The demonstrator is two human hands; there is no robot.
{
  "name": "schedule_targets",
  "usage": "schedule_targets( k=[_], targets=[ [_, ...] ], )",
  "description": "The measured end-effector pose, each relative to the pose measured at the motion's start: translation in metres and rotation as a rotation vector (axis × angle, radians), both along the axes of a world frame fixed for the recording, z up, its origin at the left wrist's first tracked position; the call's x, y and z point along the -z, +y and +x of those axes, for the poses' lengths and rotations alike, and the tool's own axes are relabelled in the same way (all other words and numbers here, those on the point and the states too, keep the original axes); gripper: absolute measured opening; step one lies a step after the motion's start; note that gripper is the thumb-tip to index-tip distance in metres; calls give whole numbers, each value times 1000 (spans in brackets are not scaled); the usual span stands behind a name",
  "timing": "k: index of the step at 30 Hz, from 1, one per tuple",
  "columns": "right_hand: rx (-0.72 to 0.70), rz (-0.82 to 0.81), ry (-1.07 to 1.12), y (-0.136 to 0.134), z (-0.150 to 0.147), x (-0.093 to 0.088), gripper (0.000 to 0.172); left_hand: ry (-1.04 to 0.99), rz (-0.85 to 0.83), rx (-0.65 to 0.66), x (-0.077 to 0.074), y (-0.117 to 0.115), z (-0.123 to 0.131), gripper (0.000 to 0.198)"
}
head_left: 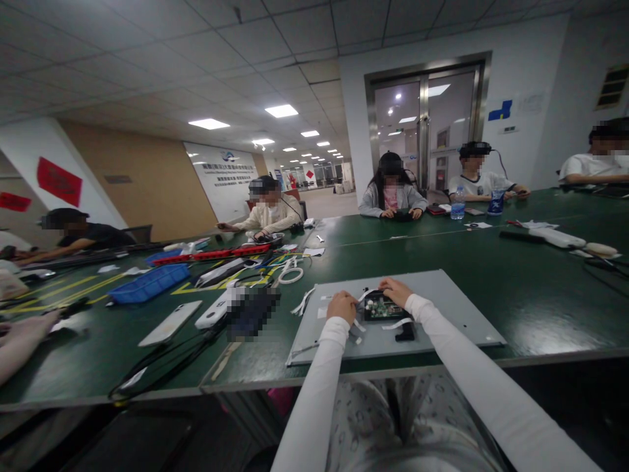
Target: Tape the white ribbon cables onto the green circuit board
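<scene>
A flat grey metal panel lies on the green table in front of me. A small circuit board sits on it, with white tape strips and a small black part beside it. My left hand rests curled at the board's left edge. My right hand is curled at the board's far right corner. Both touch the board; what the fingers pinch is too small to see.
A blue tray, a white phone, cables and a red bar lie to the left. Several people sit around the table. A water bottle and white devices stand at the far right. Another person's hand shows at the left edge.
</scene>
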State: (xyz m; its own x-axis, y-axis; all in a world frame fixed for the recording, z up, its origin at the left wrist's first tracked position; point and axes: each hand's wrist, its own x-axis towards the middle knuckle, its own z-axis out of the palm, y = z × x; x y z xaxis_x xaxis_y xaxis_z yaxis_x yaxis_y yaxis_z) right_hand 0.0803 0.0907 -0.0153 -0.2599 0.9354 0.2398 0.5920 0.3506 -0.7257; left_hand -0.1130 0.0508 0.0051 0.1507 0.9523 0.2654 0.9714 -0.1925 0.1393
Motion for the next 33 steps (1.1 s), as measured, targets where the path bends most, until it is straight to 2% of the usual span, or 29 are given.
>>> schedule_targets(
  k=[8, 14, 18, 26, 33],
  targets=[
    [4, -3, 4, 3, 0, 3, 26, -10, 20, -11, -1, -1, 0, 26],
    [5, 9, 1, 7, -1, 7, 27, -55, 136, 4, -9, -6, -9, 32],
    [7, 13, 6, 12, -1, 11, 28, -78, 144, 2, -12, -22, -21, 28],
    [10, 15, 8, 18, 0, 17, 27, -99, 99, -1, 2, -58, -25, 21],
    [15, 26, -1, 16, -1, 16, 27, -96, 126, 81, -5, -75, -19, 24]
  ],
)
